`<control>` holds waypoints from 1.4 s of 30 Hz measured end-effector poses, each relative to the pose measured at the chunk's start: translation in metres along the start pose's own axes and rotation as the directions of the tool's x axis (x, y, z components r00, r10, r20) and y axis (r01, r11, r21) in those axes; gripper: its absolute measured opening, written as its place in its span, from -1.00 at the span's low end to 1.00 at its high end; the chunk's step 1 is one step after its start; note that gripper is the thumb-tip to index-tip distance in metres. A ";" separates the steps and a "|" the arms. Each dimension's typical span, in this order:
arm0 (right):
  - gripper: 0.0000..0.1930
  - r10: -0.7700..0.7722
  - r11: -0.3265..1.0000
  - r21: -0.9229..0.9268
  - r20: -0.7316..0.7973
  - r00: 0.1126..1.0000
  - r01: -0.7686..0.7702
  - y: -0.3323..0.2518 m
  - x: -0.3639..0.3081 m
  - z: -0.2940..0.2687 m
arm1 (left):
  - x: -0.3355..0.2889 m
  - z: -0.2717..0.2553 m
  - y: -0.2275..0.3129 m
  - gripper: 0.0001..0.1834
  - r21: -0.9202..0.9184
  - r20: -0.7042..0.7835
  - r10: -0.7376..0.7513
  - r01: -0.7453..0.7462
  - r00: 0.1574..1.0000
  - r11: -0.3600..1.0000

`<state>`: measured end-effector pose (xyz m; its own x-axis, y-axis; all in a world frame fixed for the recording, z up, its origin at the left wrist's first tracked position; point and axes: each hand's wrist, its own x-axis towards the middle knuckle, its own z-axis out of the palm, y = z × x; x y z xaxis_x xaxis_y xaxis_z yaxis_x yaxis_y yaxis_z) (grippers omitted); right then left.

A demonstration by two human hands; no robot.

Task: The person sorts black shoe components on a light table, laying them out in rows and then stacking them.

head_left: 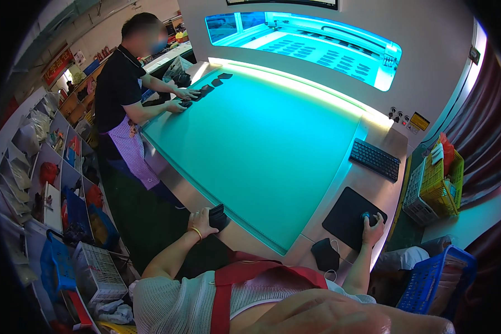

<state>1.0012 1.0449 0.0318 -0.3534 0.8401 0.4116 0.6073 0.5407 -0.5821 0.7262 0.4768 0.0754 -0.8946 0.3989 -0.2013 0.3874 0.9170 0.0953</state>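
Note:
My left hand is closed around a small stack of flat black pieces, held at the near left edge of the flat machine bed. On the right, my right hand grips a computer mouse with a bluish glint. The mouse sits on a black mouse pad. Several dark cut pieces lie along the bed's far left side, where a co-worker's hands handle some of them.
A black keyboard and a black face mask with white loops lie on the metal ledge. Behind the bed, a lit machine window shows rows of cut shapes. Crates stand at right, a blue basket nearer, and shelves left.

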 end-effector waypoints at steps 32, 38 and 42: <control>-0.44 -0.019 0.999 0.047 -0.002 1.000 0.019 0.002 0.001 0.002 | -0.002 0.000 0.001 -0.07 -0.002 -0.015 -0.016 0.016 1.000 1.000; -0.44 -0.030 0.998 0.051 -0.012 0.999 0.030 0.002 0.001 0.002 | -0.003 -0.002 0.001 -0.08 -0.013 -0.011 -0.020 0.020 1.000 1.000; -0.44 -0.029 0.998 0.048 -0.017 0.999 0.030 0.004 0.001 0.002 | -0.002 -0.001 0.001 -0.08 -0.007 -0.019 -0.013 0.013 1.000 1.000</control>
<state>1.0014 1.0477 0.0284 -0.3588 0.8230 0.4404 0.5614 0.5672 -0.6026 0.7285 0.4768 0.0766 -0.9039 0.3864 -0.1836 0.3740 0.9221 0.0992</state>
